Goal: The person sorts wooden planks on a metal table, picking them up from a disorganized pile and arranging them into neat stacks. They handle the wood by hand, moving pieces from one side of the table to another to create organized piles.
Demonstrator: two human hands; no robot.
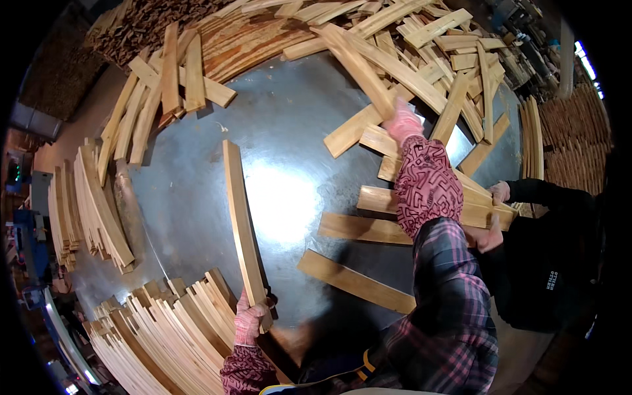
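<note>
Low on the left, my left hand [249, 319] in a pink-and-white knit glove is closed round the near end of a long wooden slat [238, 220], which stands on edge and points away from me over the grey metal table [191, 171]. My right arm reaches far out to the right of centre. There my right hand [403, 124], gloved alike and slightly blurred, grips the near end of a wooden board [359, 69] that slopes across the heap of loose boards [421, 79]. Its fingertips are partly hidden. Several flat boards [355, 282] lie under and beside my right forearm.
A co-worker in dark clothes [546, 263] stands at the right, hands [488, 237] at boards by the table edge. Rows of slats [158, 336] stand at the near left, with more slats [99, 204] beyond. Crossed boards [171, 72] lie at the far left.
</note>
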